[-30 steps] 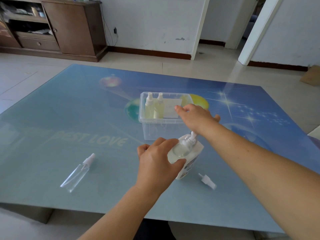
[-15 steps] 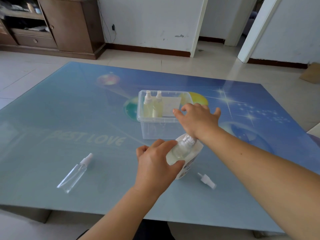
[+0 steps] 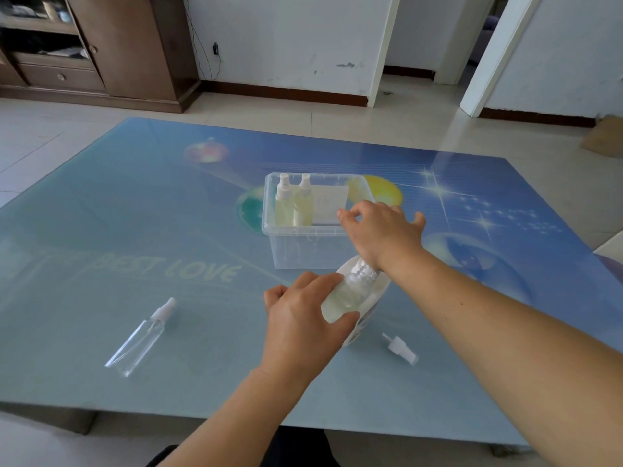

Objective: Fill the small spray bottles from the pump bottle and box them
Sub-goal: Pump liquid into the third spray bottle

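Pale yellow liquid, small spray bottle (image 3: 344, 294), uncapped

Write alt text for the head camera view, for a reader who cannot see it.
A left hand holds a small spray bottle at a white pump bottle while the right hand presses the pump. Behind, a clear box holds two filled bottles; an empty bottle lies left.

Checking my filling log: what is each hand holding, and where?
Left hand grips the small clear spray bottle around its body. Right hand presses the pump, holding nothing.
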The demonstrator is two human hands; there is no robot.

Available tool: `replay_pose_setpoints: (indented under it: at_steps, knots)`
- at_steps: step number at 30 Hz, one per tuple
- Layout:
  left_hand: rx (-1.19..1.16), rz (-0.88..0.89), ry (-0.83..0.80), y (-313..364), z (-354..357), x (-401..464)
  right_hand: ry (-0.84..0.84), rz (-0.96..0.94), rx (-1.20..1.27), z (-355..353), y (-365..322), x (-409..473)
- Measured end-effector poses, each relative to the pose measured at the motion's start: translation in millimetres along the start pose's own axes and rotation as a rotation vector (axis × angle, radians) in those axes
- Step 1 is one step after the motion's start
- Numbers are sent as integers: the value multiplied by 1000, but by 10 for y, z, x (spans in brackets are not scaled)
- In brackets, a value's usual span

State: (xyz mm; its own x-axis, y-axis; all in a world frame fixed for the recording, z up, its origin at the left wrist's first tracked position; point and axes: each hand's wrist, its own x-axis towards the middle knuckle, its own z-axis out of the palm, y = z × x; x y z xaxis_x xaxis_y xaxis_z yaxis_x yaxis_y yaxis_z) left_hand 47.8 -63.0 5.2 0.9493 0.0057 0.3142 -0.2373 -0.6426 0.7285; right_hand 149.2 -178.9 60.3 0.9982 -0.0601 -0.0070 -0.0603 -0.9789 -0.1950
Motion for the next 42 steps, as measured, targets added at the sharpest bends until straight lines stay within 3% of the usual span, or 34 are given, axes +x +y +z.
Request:
replay_pose_setpoints:
  at_steps: [9, 37, 42]
  knots:
    - [-19, 27, 41, 62, -65, 31, 13, -74, -21, -144, -84, 16]
    - [-39, -20, -11, -14, -13, 25, 3, 10, -43, -4, -25, 16]
    - [-35, -4, 12, 44, -45, 47, 47, -51, -34, -123, -54, 11]
